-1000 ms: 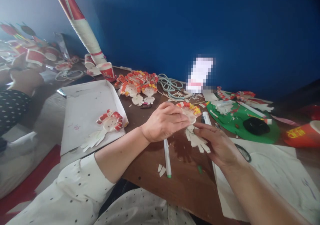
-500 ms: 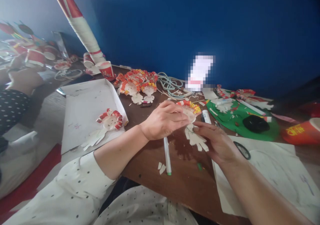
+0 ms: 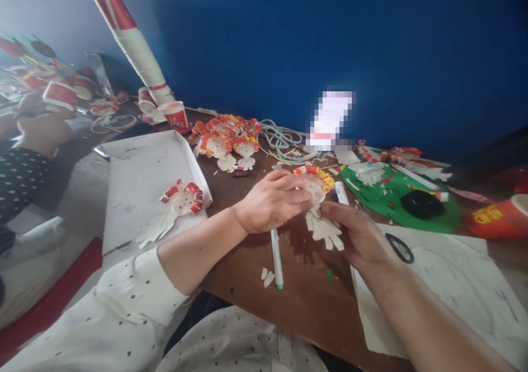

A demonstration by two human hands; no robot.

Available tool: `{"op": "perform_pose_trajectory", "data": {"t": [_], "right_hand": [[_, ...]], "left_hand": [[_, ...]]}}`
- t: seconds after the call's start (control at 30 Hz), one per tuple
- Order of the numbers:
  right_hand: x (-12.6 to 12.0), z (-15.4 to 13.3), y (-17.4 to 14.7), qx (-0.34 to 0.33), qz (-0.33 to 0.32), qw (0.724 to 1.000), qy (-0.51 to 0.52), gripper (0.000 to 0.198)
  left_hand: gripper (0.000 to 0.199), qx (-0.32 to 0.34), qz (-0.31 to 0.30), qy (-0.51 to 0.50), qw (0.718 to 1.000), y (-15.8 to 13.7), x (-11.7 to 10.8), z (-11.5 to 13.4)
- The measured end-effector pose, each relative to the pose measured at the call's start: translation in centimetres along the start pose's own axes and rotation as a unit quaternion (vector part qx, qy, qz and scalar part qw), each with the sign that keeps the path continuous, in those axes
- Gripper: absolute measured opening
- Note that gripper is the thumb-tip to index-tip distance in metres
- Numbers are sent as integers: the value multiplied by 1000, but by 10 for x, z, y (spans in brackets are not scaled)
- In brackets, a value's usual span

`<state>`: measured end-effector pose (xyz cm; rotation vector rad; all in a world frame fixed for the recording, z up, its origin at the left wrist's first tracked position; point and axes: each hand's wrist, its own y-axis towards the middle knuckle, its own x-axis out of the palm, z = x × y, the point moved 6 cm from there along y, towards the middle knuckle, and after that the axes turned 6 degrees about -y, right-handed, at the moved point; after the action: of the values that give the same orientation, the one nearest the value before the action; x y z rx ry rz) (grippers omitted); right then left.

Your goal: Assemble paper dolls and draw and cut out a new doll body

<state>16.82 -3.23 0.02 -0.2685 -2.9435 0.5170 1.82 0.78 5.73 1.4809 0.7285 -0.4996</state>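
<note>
Head shows paper doll (image 3: pixel 324 229) between left hand's (image 3: pixel 274 201) and right hand's (image 3: pixel 362 236) fingers (image 3: pixel 297 197).

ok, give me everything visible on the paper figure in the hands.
The paper figure looks like cut card: a pale round head edged by red, white and yellow curls, and a flat white body slit into strips at its lower end. It slants, head away from the wearer, above the brown table. The left hand covers part of the head; the right hand holds the body's upper edge. Face details are unclear.
</note>
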Motion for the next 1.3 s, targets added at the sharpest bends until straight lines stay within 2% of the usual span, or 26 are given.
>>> {"op": "perform_pose_trajectory", "data": {"t": [0.1,0.3,0.47,0.53,0.6,0.67,0.7,0.77,0.87,0.97,1.13,1.2,1.3], "right_hand": [[5,4,-1,31,-26,998,43,23],[3,5,-1,35,20,999,30,26],[1,7,2,19,47,998,27,26],[-1,5,1,2,70,997,24,21],[0,3,0,-14,83,996,30,19],[1,4,-1,-25,87,995,39,21],[2,4,0,-28,89,995,44,22],[1,7,1,-35,98,993,52,23],[-2,12,4,-52,122,990,45,27],[-3,15,7,-80,144,986,16,34],[1,16,9,-124,135,982,-44,44],[3,13,7,-131,136,980,-57,45],[4,5,0,-112,146,978,-95,41]], "left_hand": [[19,-16,-4,-22,1000,-2,3,-1],[23,-29,-15,9,999,1,5,1],[29,-28,25,47,998,7,-6,8],[34,-70,64,34,995,7,-13,7],[35,-150,133,5,980,4,-19,2],[31,-261,188,-57,945,-3,-18,-6],[30,-320,195,-102,922,-8,-12,-11],[37,-426,174,-193,867,-17,5,-18],[46,-540,82,-332,769,-25,34,-23],[41,-581,32,-440,684,-27,50,-21],[39,-606,105,-545,570,-31,61,-19],[38,-613,122,-557,546,-34,65,-18],[35,-629,129,-549,535,-37,67,-19]]}}
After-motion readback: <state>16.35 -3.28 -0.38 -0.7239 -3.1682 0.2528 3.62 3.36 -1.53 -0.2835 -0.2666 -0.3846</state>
